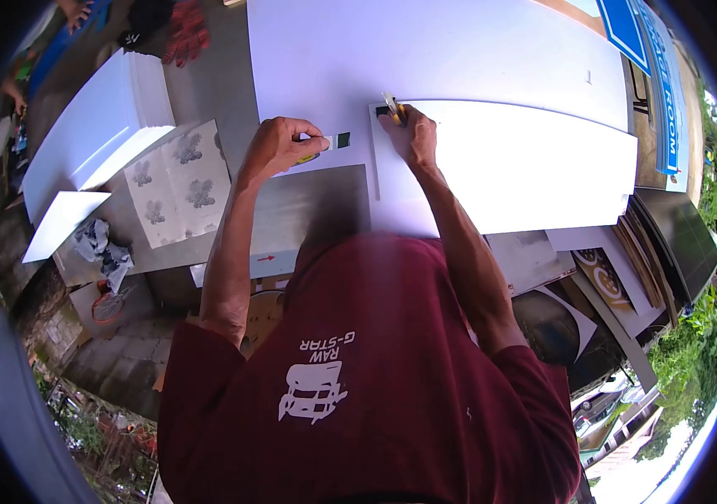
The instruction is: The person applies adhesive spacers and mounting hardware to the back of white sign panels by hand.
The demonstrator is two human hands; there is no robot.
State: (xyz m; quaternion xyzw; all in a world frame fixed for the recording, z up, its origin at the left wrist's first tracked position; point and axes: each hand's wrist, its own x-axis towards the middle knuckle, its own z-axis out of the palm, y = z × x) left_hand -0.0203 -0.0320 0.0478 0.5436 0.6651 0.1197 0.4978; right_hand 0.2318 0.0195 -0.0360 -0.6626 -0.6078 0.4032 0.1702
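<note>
My left hand [287,149] is closed on a small roll of tape [315,156], mostly hidden by the fingers. A short strip with a dark green end [342,140] lies or hangs just right of its fingertips. My right hand [411,133] is closed on a yellow cutter [393,107], at the upper left corner of a bright white panel [526,168]. Under both is a larger white sheet [434,50].
At the left are a stack of white sheets [94,126], a sheet with grey prints [178,183] and crumpled material [105,252]. Red gloves [187,32] lie at the back. Blue signs [669,109] and leaning boards [669,244] stand at the right. Another person's hand [75,13] shows top left.
</note>
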